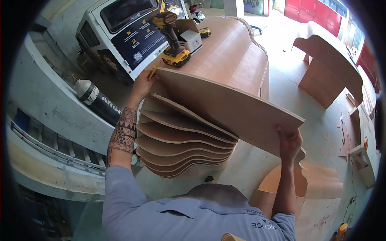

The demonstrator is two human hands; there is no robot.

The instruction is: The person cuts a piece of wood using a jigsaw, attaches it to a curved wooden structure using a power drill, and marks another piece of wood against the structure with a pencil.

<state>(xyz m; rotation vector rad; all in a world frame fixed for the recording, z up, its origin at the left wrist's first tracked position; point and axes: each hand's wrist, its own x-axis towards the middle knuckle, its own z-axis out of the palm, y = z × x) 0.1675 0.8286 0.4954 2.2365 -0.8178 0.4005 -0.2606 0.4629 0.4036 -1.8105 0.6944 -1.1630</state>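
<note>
A long plywood panel (225,104) is held up at a slant between my two hands. My left hand (144,83) grips its far left corner, with a yellow pencil (153,71) between the fingers. At the lower right edge, my right hand (288,140) is closed round the panel, thumb on its near face. Below the panel, several curved plywood sheets (181,138) stand fanned out in a stack. Just beyond the panel's left end, a yellow and black cordless drill (173,44) stands upright on a curved wooden piece (225,48).
An open cardboard box (191,40) sits behind the drill. A white van (120,32) and a gas cylinder (96,98) are at the left. Curved plywood structures stand at the right (329,68) and lower right (321,184). A small black object (209,178) lies on the floor.
</note>
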